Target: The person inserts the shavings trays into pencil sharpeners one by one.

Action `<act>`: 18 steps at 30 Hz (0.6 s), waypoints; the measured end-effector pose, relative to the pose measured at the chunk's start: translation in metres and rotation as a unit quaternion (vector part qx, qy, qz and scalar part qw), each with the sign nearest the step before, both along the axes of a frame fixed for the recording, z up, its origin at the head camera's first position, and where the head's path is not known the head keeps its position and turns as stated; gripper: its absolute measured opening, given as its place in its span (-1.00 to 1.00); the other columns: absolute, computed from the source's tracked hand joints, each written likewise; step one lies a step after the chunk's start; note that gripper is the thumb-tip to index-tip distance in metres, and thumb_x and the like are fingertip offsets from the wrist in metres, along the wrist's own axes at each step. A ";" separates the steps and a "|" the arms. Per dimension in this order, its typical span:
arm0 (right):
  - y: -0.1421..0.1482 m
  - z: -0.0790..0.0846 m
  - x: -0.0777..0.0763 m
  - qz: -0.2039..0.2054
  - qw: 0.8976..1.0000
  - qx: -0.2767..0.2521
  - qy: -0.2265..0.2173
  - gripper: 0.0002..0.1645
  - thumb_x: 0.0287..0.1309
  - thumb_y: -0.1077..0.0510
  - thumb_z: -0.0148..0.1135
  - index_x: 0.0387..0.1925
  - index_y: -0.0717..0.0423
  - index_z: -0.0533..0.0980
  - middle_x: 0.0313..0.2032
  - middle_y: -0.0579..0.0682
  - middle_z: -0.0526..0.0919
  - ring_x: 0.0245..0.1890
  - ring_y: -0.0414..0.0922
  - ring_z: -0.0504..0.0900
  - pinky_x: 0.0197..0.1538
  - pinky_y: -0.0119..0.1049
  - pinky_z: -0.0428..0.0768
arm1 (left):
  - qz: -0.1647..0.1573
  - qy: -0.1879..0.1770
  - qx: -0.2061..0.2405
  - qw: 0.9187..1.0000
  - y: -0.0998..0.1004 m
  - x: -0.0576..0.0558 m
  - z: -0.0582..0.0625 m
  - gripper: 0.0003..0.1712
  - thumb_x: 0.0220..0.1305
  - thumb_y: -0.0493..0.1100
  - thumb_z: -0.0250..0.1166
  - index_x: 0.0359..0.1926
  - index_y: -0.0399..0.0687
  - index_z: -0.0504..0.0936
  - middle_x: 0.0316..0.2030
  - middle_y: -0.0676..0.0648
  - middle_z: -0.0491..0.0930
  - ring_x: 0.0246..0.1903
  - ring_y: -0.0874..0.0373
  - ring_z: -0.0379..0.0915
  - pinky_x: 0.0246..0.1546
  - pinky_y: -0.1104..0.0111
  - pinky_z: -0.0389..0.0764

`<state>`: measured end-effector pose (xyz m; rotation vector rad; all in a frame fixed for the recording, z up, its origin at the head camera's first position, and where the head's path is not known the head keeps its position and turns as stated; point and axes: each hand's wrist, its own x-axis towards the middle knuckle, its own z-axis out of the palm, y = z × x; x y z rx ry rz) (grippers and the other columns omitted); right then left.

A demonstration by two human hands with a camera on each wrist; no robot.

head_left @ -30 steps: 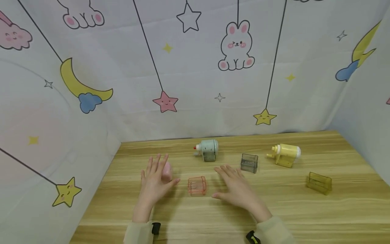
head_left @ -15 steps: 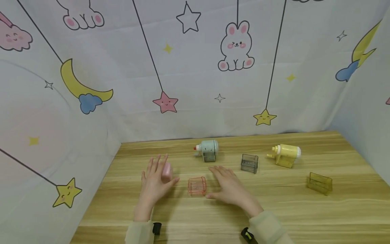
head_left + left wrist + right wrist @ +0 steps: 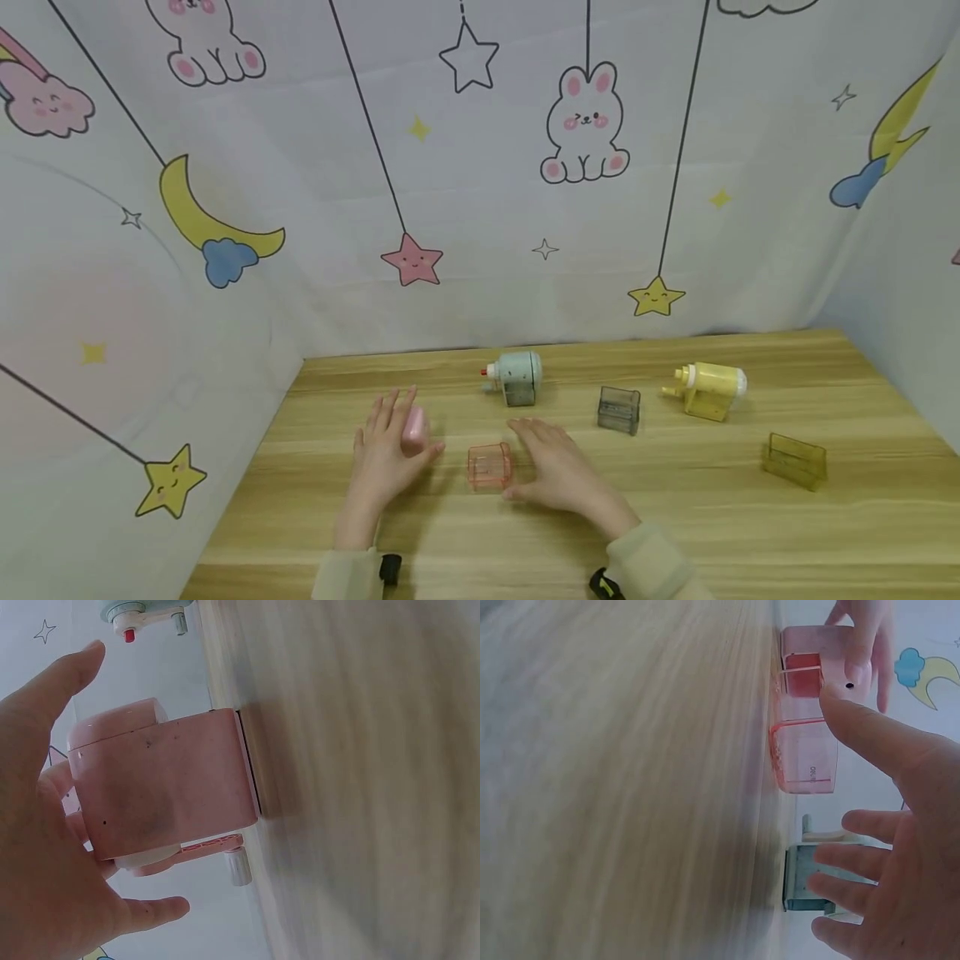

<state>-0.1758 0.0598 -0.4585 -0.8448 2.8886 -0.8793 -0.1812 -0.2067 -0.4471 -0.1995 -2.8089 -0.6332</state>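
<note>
A pink crank pencil sharpener (image 3: 165,784) stands on the wooden table at the left, its crank arm and pale knob visible in the left wrist view. My left hand (image 3: 381,454) reaches around it from behind and the side, with fingers spread and thumb apart, not closed on it. To the right lies a clear pink-red shavings drawer (image 3: 489,467), detached from any sharpener. Beside its right side my right hand (image 3: 562,475) hovers low, fingers extended and thumb tip right at the drawer's near corner. In the right wrist view, that hand's palm faces the drawer.
Behind stands a blue-green crank sharpener (image 3: 517,377) with a red tip. A smoky grey drawer (image 3: 619,410) lies to its right, then a yellow sharpener (image 3: 708,390) and an olive-yellow drawer (image 3: 795,460). A printed cloth (image 3: 480,200) hangs around the table's back and sides.
My right hand has moved left, closer to the clear pink-red drawer. The left hand stays around the pink sharpener. The head view has tilted slightly upward.
</note>
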 end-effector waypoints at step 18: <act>-0.013 -0.001 -0.009 0.032 0.999 -0.001 0.009 0.11 -0.30 -0.16 0.42 0.28 0.14 0.15 0.21 0.17 0.34 0.17 0.11 0.23 0.20 0.16 0.25 | -0.023 0.018 -0.006 1.000 -0.005 -0.003 -0.004 -0.08 -0.03 0.16 0.31 0.34 0.13 0.12 0.28 -0.28 0.14 0.23 -0.22 -0.08 -0.09 -0.34 0.32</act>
